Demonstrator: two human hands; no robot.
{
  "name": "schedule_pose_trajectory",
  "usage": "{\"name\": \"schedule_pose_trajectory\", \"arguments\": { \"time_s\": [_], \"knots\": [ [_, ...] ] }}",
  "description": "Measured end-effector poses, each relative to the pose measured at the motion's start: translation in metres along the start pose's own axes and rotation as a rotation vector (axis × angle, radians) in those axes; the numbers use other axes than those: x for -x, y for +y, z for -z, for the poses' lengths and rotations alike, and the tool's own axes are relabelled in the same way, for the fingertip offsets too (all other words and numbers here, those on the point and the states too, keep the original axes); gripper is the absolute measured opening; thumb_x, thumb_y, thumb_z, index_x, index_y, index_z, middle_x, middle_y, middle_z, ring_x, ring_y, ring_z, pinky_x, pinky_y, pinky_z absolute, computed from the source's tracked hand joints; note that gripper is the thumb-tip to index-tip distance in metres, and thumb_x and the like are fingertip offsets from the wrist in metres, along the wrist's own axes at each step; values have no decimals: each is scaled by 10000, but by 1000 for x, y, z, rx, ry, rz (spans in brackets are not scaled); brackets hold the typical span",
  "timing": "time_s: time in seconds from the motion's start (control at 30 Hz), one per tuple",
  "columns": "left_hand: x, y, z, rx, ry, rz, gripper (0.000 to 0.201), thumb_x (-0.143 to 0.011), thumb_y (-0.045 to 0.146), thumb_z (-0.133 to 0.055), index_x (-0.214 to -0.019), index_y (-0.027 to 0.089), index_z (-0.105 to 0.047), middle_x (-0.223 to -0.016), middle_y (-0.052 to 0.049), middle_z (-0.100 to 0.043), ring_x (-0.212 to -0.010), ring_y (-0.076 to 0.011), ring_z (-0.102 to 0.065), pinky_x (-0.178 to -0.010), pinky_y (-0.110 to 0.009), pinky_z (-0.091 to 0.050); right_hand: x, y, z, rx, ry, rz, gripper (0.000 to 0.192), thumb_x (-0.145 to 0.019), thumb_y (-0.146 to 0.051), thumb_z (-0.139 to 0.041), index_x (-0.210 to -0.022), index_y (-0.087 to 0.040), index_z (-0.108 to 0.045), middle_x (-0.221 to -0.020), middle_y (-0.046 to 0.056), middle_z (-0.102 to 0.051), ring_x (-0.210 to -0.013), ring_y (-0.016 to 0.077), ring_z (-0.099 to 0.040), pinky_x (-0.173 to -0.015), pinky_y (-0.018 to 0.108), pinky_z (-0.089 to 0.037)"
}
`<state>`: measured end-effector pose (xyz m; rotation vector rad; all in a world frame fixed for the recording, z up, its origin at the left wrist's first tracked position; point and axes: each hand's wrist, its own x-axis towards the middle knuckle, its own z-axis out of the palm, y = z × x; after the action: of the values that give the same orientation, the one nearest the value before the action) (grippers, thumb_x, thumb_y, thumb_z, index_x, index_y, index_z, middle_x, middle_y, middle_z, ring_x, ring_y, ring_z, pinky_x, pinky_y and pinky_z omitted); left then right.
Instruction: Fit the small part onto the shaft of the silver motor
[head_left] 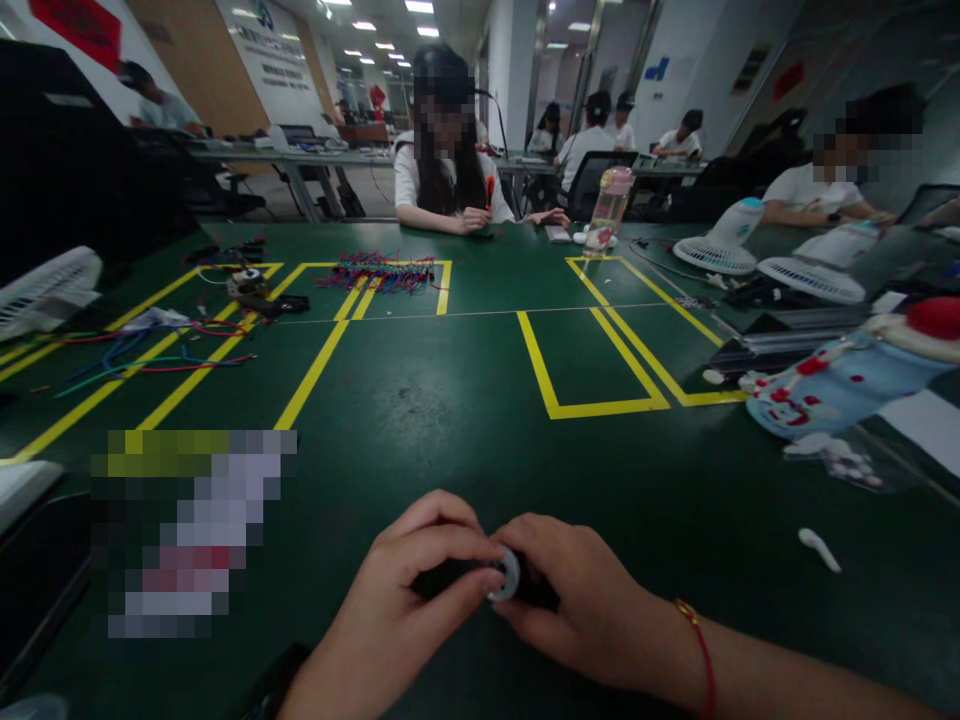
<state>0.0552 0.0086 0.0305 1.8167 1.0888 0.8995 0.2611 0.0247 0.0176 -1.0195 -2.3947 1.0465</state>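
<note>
Close to the near edge of the green table, my right hand (581,595) is closed around a small black round part with a grey ring (511,574) at its end. The ring faces left, and the rest of the part is mostly hidden by my fingers. My left hand (416,575) meets it from the left, thumb and index finger pinched together at the ring's opening. Something tiny and dark shows between those fingertips, too small to name. Both hands are just above the tabletop, their fingertips nearly touching.
Yellow tape (551,375) marks the green table (420,440). Bundled wires (382,272) and loose wires (161,355) lie left. To the right are a blue bottle (840,370), white fans (716,250), and a white earbud (819,549). A person (442,150) sits opposite.
</note>
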Motion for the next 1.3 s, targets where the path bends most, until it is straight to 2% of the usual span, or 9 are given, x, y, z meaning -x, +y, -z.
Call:
{"name": "schedule_pose_trajectory", "arguments": {
  "time_s": [0.17, 0.3, 0.43, 0.6, 0.73, 0.93, 1.03, 1.13, 1.3],
  "knots": [
    [-1, 6, -2, 0, -71, 49, 189, -863, 122, -609, -942, 274, -690, -990, -5, -562, -928, -150, -581, -807, -261, -475, 0, 2, -1, 4, 3, -1, 250, -812, -223, -636, -1044, -213, -542, -976, 13, -611, -810, 160, -533, -677, 269, -390],
    [2, -3, 4, -42, -88, 67, 342, -842, 141, -622, -1147, 295, -614, -1114, -24, -551, -1030, -181, -561, -905, -306, -458, 1, 2, -1, 0, 17, 3, 314, -795, -218, -657, -1087, -220, -540, -995, 12, -619, -804, 159, -540, -688, 275, -395],
    [2, -27, 25, -134, -8, 146, 180, -920, 259, -538, -1049, 247, -664, -989, -33, -602, -869, -171, -606, -755, -284, -500, 1, 0, 3, -28, 17, -1, 335, -793, -208, -661, -1107, -232, -547, -1029, 12, -629, -835, 164, -556, -730, 284, -413],
    [-2, -47, 55, -213, 122, 191, 182, -933, 322, -529, -978, 225, -676, -1014, -35, -647, -952, -200, -620, -816, -301, -496, 2, -1, 6, -42, 5, -8, 345, -800, -214, -661, -1126, -232, -550, -1054, 19, -632, -865, 171, -564, -756, 293, -427],
    [-3, -49, 61, -233, 139, 197, 196, -942, 328, -511, -999, 221, -664, -1017, -40, -652, -929, -197, -624, -798, -303, -504, 3, 0, 5, -38, 3, -15, 338, -800, -222, -660, -1120, -236, -550, -1045, 12, -631, -866, 167, -565, -750, 288, -427],
    [-1, -41, 49, -260, 11, 104, 149, -893, 252, -574, -1011, 227, -662, -996, -40, -615, -900, -185, -610, -789, -309, -501, 2, 0, 3, -20, 10, -15, 339, -798, -217, -648, -1121, -237, -546, -1030, 6, -630, -853, 158, -564, -740, 277, -420],
    [3, -32, 37, -219, -74, 22, 257, -794, 201, -687, -1046, 244, -657, -995, -36, -597, -893, -189, -599, -776, -310, -498, 2, 0, 2, -10, 17, -4, 338, -792, -214, -648, -1113, -236, -544, -1005, 5, -627, -832, 156, -560, -726, 277, -414],
    [7, -19, 20, -116, -64, -35, 354, -767, 193, -721, -1105, 259, -636, -1004, -38, -587, -905, -193, -595, -776, -311, -502, 2, -1, 2, -4, 10, 1, 314, -798, -218, -639, -1097, -229, -544, -988, 9, -622, -824, 159, -556, -703, 276, -407],
    [5, 1, -2, -90, -17, -79, 195, -873, 131, -589, -1002, 246, -680, -955, -42, -593, -868, -170, -595, -735, -276, -509, 0, 1, 1, -4, 4, -1, 248, -813, -226, -627, -1047, -224, -546, -962, 7, -620, -815, 161, -548, -679, 273, -401]
  ]
}}
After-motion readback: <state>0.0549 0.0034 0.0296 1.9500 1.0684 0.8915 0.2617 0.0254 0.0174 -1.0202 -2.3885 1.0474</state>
